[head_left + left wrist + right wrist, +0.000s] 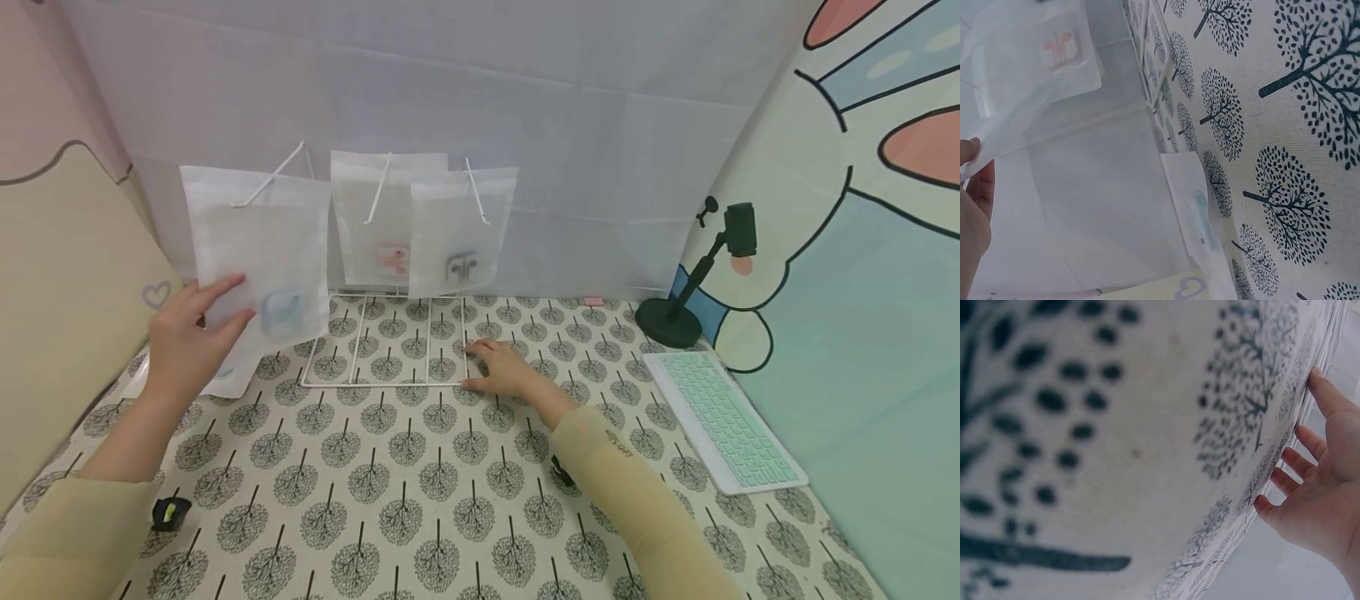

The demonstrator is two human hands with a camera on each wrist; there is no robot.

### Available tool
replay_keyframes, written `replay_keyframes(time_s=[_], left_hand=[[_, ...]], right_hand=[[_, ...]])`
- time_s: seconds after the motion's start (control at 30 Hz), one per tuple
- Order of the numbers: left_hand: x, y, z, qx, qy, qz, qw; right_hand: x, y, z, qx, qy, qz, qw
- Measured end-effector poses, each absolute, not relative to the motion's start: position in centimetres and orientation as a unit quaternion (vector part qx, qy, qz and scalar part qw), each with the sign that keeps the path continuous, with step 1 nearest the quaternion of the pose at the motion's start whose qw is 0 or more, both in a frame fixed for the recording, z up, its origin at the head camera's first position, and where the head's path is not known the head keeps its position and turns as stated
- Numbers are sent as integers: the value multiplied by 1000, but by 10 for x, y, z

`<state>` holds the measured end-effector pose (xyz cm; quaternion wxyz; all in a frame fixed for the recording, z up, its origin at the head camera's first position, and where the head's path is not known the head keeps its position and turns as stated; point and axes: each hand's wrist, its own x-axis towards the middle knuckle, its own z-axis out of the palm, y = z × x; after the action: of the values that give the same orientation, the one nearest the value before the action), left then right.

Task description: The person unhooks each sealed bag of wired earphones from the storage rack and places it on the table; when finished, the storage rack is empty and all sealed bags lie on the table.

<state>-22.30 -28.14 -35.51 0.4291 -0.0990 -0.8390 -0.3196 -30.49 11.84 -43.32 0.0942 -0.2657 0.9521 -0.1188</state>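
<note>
Pouch (258, 237), frosted, w/ a bluish item inside, appears to hang at 9 o'clock from a hook (277, 173) of a white wire rack (390, 386), its edge pinched betw. thumb & fingers of the L hand (191, 329), prob. so the loose lower half can't swing. At the rack base's 4 o'clock corner the R hand (501, 368) lies relaxed, fingers apart, tips apparently touching the wire, prob. to brace a light frame. Two more pouches (461, 229) hang at 10 & 11 o'clock (one overlaps its neighbor), prob. faced outward so the earphones (461, 267) show. At least one more pouch (228, 379) lies on the tablecloth (442, 521) at 8 o'clock, near the L hand. Keyboard (726, 421) at 4 & black stand (678, 321) at 3 sit well apart, prob. to leave working room.
</note>
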Motion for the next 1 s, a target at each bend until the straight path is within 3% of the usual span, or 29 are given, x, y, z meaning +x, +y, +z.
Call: replay_keyframes(time_s=[0.13,0.37,0.77,1.0], left_hand=[[-215,-280,-352,-71,-842,-324,425],[-200,-273,-347,12,-830,-416,371],[-191,-261,-343,15,-780,-470,413],[-180,-257,-338,19,-779,-484,400]], right_hand=[[-306,118,-432,-262,954,-112,96],[-305,116,-430,-267,952,-114,94],[-304,117,-431,-268,951,-117,96],[-305,118,-433,-265,952,-119,96]])
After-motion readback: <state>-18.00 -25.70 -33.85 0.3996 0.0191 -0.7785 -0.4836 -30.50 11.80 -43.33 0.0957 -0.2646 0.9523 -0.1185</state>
